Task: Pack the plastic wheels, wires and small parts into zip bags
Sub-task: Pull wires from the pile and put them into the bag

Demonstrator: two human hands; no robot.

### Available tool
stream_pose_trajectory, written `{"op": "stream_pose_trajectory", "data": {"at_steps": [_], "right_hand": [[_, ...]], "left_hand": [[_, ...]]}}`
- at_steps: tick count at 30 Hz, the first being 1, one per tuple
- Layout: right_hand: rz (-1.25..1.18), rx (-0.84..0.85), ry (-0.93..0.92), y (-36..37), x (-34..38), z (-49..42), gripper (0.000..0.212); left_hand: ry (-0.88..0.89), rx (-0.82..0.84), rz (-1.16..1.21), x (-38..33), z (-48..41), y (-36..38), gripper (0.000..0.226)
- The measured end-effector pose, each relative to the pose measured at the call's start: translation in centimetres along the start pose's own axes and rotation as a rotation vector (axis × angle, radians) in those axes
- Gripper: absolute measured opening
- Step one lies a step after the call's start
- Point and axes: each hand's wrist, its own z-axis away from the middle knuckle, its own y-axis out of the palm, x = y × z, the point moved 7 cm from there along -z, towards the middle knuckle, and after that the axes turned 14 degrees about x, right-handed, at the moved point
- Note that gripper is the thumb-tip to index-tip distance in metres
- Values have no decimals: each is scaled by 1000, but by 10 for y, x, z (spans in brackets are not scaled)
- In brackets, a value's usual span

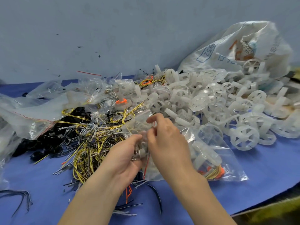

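left hand [125, 158] grips small clear plastic zip bag [134, 127], fingers curled round it; right hand [167, 140] pinches its rim. judgement: keep mouth wide so thin yellow-and-black wires [84, 153] don't snag.

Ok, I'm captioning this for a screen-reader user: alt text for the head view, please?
A left hand and right hand grip a clear zip bag above a blue table. Tangled wires lie to its left, a heap of white plastic wheels to its right.
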Motion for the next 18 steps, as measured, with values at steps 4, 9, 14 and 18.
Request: {"op": "stream_pose_trajectory", "data": {"at_steps": [4,9,14,18], "right_hand": [[36,8,6,3,4,0,22],[54,-29,-8,-3,7,1,22],[72,-56,-84,-4,14,2,19],[62,-117,-89,-10,12,1,18]], "left_hand": [[-122,205,18,13,3,24,21],[-219,412,-215,18,6,33,25],[-153,485,-413,14,4,37,37],[-69,403,-780,7,-6,29,20]]}}
